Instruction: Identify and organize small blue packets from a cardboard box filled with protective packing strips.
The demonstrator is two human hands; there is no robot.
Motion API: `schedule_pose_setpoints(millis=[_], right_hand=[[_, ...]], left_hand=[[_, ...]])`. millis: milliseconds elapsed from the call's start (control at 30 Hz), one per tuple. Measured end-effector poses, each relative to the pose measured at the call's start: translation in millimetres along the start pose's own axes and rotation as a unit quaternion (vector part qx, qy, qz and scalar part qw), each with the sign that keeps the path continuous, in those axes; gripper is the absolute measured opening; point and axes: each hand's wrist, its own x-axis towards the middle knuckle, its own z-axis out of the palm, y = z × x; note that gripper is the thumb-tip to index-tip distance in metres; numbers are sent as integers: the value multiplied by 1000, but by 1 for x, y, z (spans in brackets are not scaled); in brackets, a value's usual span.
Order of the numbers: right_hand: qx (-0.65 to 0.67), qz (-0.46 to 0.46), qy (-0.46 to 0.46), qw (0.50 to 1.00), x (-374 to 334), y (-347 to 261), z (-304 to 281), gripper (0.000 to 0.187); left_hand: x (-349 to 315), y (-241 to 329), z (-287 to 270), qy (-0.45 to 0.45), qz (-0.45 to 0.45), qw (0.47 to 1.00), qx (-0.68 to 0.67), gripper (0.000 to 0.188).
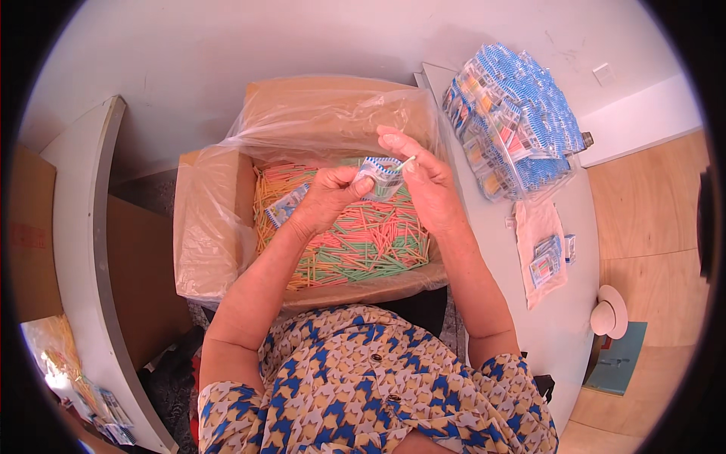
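A small clear packet (384, 185) with a blue-and-white striped edge is pinched between the thumb and fingers of my left hand (333, 195). My right hand (429, 185) is at the packet's upper right edge, its thumb and finger closed on a thin pale stick (406, 163) at the packet's mouth. Both hands are above an open cardboard box (214, 219) lined with clear plastic. Loose thin sticks (363, 234) in pink, green and yellow-orange cover its bottom. Another blue-edged packet (286, 206) lies on the sticks, partly behind my left wrist.
On the grey table at right, a clear bin (522, 170) is heaped with blue-edged packets. Nearer lies a pale cloth (535, 227) with a few packets (546, 263) on it. A curved white panel (106, 227) stands at left; packaged goods (72, 371) lie beyond it.
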Motion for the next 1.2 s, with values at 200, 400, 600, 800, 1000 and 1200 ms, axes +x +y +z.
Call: schedule_pose_setpoints(millis=[200, 400, 600, 800, 1000, 1200], right_hand=[[-84, 24, 54, 995, -1, -7, 6, 29], [-236, 41, 8, 971, 3, -16, -1, 31], [-246, 30, 34, 968, -10, -18, -9, 33], [-328, -8, 129, 936, -43, 19, -2, 45], [-352, -57, 222, 908, -97, 22, -32, 28], [-355, -15, 453, 817, -219, -29, -190, 28]], left_hand=[[-1, 1, 1, 12, -12, 999, 28, 28], [1, -13, 1, 26, -28, 999, 7, 26], [2, -14, 8, 9, -5, 999, -39, 23], [1, -27, 0, 45, -42, 994, 86, 24], [0, -39, 19, 36, -15, 996, 78, 22], [1, -40, -29, 48, 2, 954, 296, 22]])
